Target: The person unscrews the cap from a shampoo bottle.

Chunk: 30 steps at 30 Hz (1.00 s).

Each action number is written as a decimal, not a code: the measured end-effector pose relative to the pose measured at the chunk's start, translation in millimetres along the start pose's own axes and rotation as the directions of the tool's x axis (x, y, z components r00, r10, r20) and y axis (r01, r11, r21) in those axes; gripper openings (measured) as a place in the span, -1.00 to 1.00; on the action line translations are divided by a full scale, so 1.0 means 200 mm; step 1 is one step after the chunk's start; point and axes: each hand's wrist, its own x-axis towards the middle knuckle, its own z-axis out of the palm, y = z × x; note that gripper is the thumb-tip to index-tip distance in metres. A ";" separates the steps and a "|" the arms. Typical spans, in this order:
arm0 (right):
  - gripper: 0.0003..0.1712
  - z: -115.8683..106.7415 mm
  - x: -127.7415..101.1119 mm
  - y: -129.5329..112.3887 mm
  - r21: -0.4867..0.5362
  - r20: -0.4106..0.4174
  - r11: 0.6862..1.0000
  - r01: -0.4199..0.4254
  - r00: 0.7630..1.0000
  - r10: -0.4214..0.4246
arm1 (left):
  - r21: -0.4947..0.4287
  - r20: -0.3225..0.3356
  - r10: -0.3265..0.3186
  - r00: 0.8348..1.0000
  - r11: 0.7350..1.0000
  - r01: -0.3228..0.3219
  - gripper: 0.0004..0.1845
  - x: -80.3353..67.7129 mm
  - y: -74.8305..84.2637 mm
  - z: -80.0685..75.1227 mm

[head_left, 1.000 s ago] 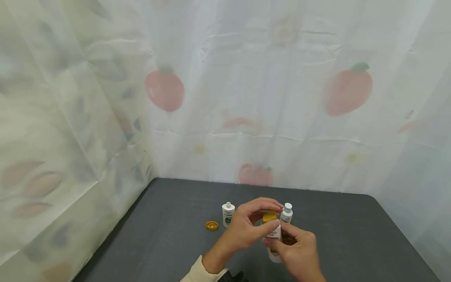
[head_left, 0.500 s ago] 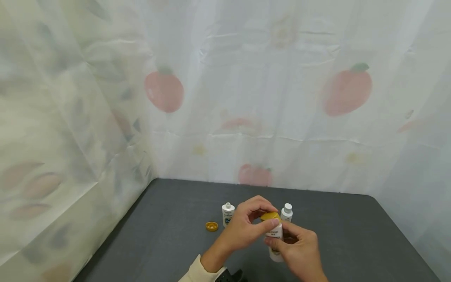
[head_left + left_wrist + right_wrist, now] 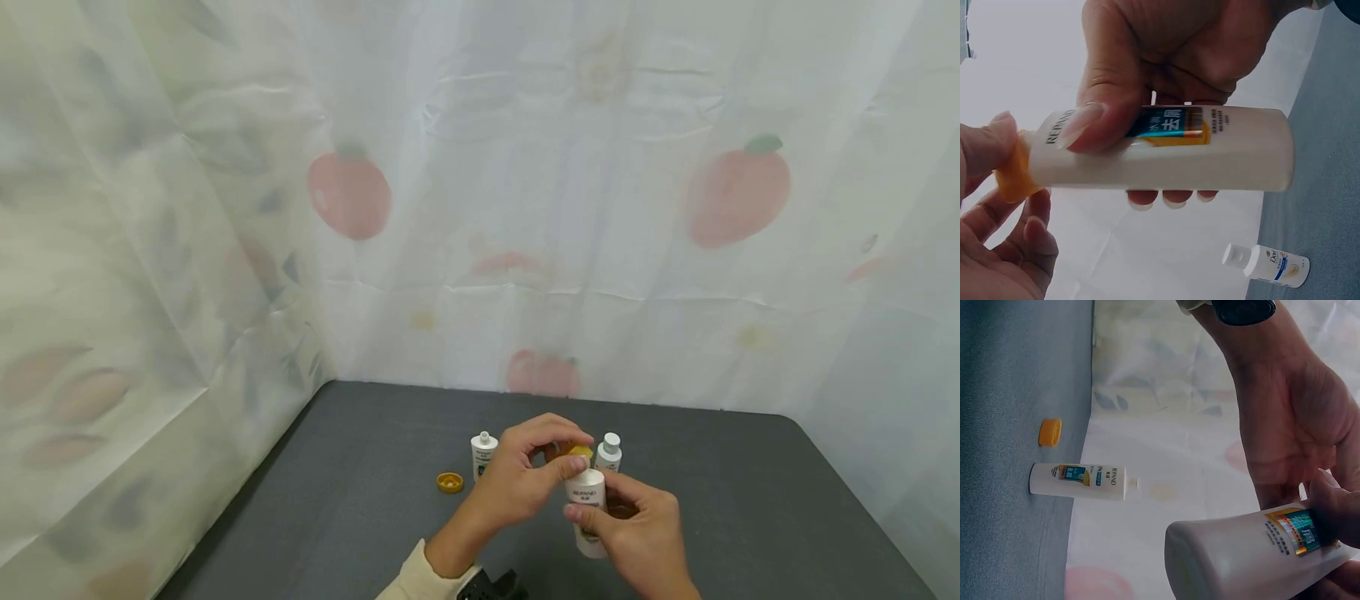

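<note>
I see the held bottle point(image 3: 587, 508) above the table point(image 3: 360, 517), near its front edge. Behind it to the right stands a capped bottle point(image 3: 608, 452); behind to the left, an uncapped bottle point(image 3: 483, 454). A loose cap point(image 3: 450, 482) lies left of that bottle.

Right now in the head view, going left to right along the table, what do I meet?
Loose yellow cap → uncapped small bottle → left hand → held white bottle → right hand.

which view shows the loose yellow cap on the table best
The right wrist view: the loose yellow cap lies unobstructed on the grey table, beside an uncapped bottle. The head view shows it small; the left wrist view misses it.
</note>
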 end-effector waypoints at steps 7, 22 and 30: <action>-0.45 -0.01 0.02 0.02 -0.007 -0.013 1.000 -0.012 1.000 0.012 | -0.064 -0.080 -0.167 0.983 0.985 0.162 -0.79 -0.02 -0.01 -0.02; -0.45 -0.04 0.07 0.04 -0.027 0.000 0.999 -0.042 0.999 0.042 | -0.125 -0.084 -0.357 0.930 0.930 0.345 -0.66 -0.09 -0.07 -0.06; -0.48 -0.03 0.10 0.05 0.022 0.008 0.998 -0.055 0.998 0.055 | -0.072 -0.092 -0.390 0.916 0.920 0.384 -0.62 -0.11 -0.11 -0.07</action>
